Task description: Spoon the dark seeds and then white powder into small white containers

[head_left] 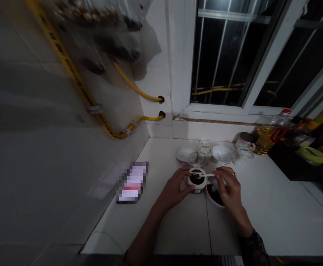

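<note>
My left hand [179, 186] curls around the side of a small jar [197, 189] with a white rim and dark contents, steadying it on the counter. Pinched in my right hand [229, 186] is a small white spoon [208, 175], its bowl end over the jar's opening. Below my right hand stands a bowl [214, 201] with a pinkish rim, holding something dark red and partly hidden by the fingers. Behind the jar are a white bowl [222, 154], a clear lidded jar [205, 153] and another bowl [182, 153].
A phone [133, 183] with a lit, blurred screen lies at the left by the wall. On the right are small jars [244, 155], an oil bottle [263, 136] and a dark box [285, 162] of condiments. A yellow pipe [106, 125] runs along the wall.
</note>
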`<state>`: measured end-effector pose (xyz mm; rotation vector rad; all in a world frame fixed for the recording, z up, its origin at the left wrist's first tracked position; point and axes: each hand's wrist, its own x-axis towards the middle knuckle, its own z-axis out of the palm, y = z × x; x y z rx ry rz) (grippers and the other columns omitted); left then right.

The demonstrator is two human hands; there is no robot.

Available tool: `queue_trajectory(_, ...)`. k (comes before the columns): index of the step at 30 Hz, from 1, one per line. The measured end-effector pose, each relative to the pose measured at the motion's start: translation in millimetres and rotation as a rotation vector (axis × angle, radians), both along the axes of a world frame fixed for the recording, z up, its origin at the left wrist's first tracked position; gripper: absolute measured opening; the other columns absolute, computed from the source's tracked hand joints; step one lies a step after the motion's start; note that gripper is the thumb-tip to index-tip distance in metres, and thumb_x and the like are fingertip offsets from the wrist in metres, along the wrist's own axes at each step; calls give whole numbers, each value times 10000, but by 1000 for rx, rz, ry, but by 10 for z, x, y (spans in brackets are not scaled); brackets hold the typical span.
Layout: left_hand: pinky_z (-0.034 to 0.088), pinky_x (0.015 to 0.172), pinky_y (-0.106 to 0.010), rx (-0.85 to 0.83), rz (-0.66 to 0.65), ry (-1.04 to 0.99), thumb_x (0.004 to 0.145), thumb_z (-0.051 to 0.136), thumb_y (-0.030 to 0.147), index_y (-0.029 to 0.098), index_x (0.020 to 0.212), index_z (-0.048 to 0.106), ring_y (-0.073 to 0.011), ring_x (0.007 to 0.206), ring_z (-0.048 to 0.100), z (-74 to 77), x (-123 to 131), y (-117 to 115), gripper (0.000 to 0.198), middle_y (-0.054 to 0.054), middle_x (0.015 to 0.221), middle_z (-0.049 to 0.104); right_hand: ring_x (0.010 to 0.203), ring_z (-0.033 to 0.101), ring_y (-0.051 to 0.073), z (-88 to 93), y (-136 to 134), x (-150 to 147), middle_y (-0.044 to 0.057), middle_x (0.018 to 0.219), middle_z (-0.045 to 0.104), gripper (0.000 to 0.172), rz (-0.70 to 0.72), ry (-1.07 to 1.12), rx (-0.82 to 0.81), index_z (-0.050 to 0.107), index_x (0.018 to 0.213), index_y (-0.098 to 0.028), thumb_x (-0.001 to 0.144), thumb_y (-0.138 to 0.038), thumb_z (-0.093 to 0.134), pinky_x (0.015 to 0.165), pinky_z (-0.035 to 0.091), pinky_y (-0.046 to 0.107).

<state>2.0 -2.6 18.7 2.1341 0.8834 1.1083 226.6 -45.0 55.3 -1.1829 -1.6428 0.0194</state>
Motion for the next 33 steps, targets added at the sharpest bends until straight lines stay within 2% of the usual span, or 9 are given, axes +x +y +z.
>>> queue_trajectory(3, 502, 1018, -441, 3, 5, -16, 871, 685, 259, 232, 1111, 558, -257, 1233, 584, -9, 4, 0, 273, -114, 1308, 592, 963, 667, 230, -10, -38, 2, 30, 878, 759, 324, 123, -300, 168, 715, 1014, -271, 875, -106, 473, 958, 455, 440)
queue_trajectory(5, 503, 1015, -441, -5, 1, -16, 876, 680, 263, 236, 1121, 558, -256, 1233, 583, -6, 3, -6, 275, -111, 1313, 592, 936, 672, 231, -7, -66, 64, 32, 876, 754, 327, 83, -318, 222, 707, 1027, -268, 871, -97, 476, 949, 458, 451)
queue_trajectory(7, 501, 1016, -446, -14, -1, -9, 880, 675, 253, 240, 1132, 549, -253, 1234, 581, 0, 1, -11, 282, -110, 1327, 584, 916, 666, 246, -6, -83, 175, 52, 858, 739, 261, -30, -226, 217, 704, 989, -250, 891, -137, 490, 888, 479, 448)
queue_trajectory(9, 497, 1021, -451, -15, 2, -2, 877, 678, 236, 241, 1141, 543, -250, 1232, 580, 6, -3, -12, 297, -111, 1336, 578, 896, 653, 256, -19, -80, 315, 63, 829, 723, 206, -151, -134, 170, 698, 942, -237, 913, -183, 502, 831, 487, 434)
queue_trajectory(11, 496, 1023, -451, -6, 4, -1, 874, 680, 229, 238, 1137, 544, -249, 1227, 583, 5, -6, -9, 296, -113, 1326, 582, 869, 641, 255, -51, -56, 451, 60, 794, 711, 192, -201, -122, 93, 696, 910, -233, 924, -213, 505, 799, 480, 419)
queue_trajectory(14, 505, 1008, -443, 7, 0, -4, 881, 677, 255, 240, 1143, 548, -251, 1229, 584, -7, -11, -1, 293, -113, 1320, 585, 859, 634, 254, -123, -5, 571, 57, 787, 717, 206, -159, -209, -25, 702, 887, -234, 913, -206, 499, 793, 466, 412)
queue_trajectory(20, 531, 952, -424, -8, 16, 9, 889, 665, 285, 247, 1147, 556, -258, 1216, 591, -16, -20, -4, 282, -111, 1328, 584, 880, 644, 251, -187, 16, 548, 66, 836, 739, 227, 19, -280, -168, 704, 880, -230, 903, -175, 485, 841, 450, 420)
queue_trajectory(26, 532, 955, -431, 4, 10, 19, 891, 666, 287, 245, 1154, 550, -264, 1225, 588, -8, -33, 0, 291, -119, 1337, 580, 866, 637, 256, -139, -15, 599, 67, 814, 727, 212, -95, -216, -225, 688, 842, -233, 898, -220, 483, 891, 436, 436)
queue_trajectory(33, 527, 967, -434, 3, 14, 11, 894, 658, 307, 244, 1139, 558, -261, 1225, 592, -15, -23, 0, 272, -115, 1329, 588, 834, 634, 254, -162, 0, 450, 48, 746, 713, 198, -11, -78, -377, 683, 759, -243, 844, -251, 504, 988, 392, 488)
